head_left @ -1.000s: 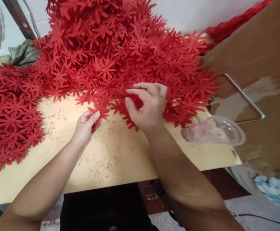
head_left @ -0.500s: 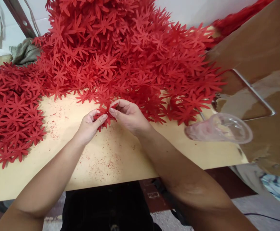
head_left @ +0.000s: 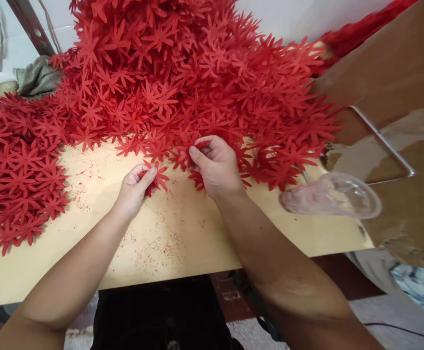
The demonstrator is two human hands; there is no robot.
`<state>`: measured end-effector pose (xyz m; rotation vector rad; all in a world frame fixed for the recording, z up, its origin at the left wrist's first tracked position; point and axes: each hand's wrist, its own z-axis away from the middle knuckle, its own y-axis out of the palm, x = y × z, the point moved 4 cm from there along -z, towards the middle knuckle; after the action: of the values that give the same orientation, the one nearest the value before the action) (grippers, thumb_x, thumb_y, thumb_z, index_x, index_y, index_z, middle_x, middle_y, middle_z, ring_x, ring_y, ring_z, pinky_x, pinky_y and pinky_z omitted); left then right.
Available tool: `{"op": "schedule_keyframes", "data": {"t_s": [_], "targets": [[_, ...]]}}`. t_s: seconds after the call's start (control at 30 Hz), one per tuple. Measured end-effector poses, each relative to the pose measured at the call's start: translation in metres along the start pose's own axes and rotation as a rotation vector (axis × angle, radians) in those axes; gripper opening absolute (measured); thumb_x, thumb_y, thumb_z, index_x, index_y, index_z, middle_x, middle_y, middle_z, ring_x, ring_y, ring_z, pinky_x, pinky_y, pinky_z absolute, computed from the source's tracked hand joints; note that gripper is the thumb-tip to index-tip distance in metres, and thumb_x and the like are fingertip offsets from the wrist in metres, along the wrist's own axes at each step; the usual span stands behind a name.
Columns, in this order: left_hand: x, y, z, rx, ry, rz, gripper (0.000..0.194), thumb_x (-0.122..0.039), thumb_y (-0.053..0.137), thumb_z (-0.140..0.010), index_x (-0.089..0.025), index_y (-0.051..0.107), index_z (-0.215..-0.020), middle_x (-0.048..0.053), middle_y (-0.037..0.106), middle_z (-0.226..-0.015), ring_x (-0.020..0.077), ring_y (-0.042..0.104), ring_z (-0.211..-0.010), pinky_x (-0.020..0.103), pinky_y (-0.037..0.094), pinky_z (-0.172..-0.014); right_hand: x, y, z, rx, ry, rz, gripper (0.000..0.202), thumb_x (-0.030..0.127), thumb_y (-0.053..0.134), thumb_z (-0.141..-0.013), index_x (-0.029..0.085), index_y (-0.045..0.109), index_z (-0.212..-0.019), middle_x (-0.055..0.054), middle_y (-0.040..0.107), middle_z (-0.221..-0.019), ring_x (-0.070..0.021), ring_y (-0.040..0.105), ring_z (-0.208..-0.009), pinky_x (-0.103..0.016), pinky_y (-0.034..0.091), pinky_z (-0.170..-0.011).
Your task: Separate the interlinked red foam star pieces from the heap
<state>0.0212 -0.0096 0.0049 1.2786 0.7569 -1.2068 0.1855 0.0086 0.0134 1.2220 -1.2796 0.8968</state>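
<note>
My left hand (head_left: 132,190) pinches a red flower-shaped cutout (head_left: 160,178) with several narrow petals between thumb and fingers, just above the table. Farther right, my right hand (head_left: 220,169) is closed at the front edge of the big heap of red cutouts (head_left: 164,95). Thumb and forefinger there grip another red flower-shaped cutout (head_left: 183,154), whose outline blends into the heap behind it. The two hands are apart.
Another cluster of red cutouts (head_left: 18,170) covers the table's left side. Small red crumbs are scattered on the pale tabletop (head_left: 197,243). A clear plastic cup (head_left: 332,197) lies on its side at right, by a brown cardboard sheet (head_left: 397,136). A grey cloth (head_left: 39,78) lies back left.
My hands, together at one red cutout before, have separated. My right hand has moved right and slightly away, to the heap's edge. My left hand has shifted slightly left, still holding a cutout.
</note>
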Motion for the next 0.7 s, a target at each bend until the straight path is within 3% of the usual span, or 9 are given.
{"op": "schedule_keyframes", "data": {"t_s": [0.13,0.37,0.53,0.7], "targets": [[-0.001,-0.001,-0.001,-0.006,0.007,-0.004,0.026,-0.035,0.071,-0.071,-0.018,0.051,-0.068,-0.008,0.052,-0.053,0.0027,0.043,-0.043,0.017,0.034,-0.045,0.0,0.002,-0.001,0.026,0.011,-0.04,0.038,0.036,0.078,-0.061,0.024,0.048,-0.08,0.006,0.055,-0.065,-0.0065,0.05,-0.052,-0.022,0.046,-0.049],[0.0,-0.001,-0.002,0.022,0.002,0.002,0.019,-0.026,0.071,-0.07,-0.017,0.061,-0.084,-0.006,0.056,-0.057,0.0028,0.045,-0.044,0.017,0.033,-0.044,0.008,0.019,0.01,0.111,0.065,-0.023,0.047,0.057,0.077,-0.055,0.02,0.053,-0.072,0.004,0.056,-0.06,-0.0065,0.05,-0.051,-0.021,0.042,-0.046],[-0.002,0.001,-0.002,0.035,0.033,0.025,0.022,-0.036,0.07,-0.073,-0.018,0.061,-0.08,-0.007,0.051,-0.049,0.0029,0.041,-0.042,0.017,0.028,-0.042,0.009,0.026,0.016,0.163,0.097,0.091,0.047,0.058,0.076,-0.054,0.017,0.054,-0.062,0.003,0.054,-0.057,-0.0063,0.048,-0.05,-0.022,0.04,-0.047],[-0.004,0.004,-0.001,0.054,0.038,0.012,0.032,-0.043,0.076,-0.064,-0.017,0.061,-0.076,-0.007,0.051,-0.049,0.0024,0.039,-0.04,0.018,0.026,-0.041,0.013,0.033,0.023,0.215,0.053,0.142,0.045,0.055,0.076,-0.058,0.017,0.053,-0.062,0.003,0.055,-0.058,-0.0064,0.047,-0.052,-0.023,0.041,-0.051]]}}
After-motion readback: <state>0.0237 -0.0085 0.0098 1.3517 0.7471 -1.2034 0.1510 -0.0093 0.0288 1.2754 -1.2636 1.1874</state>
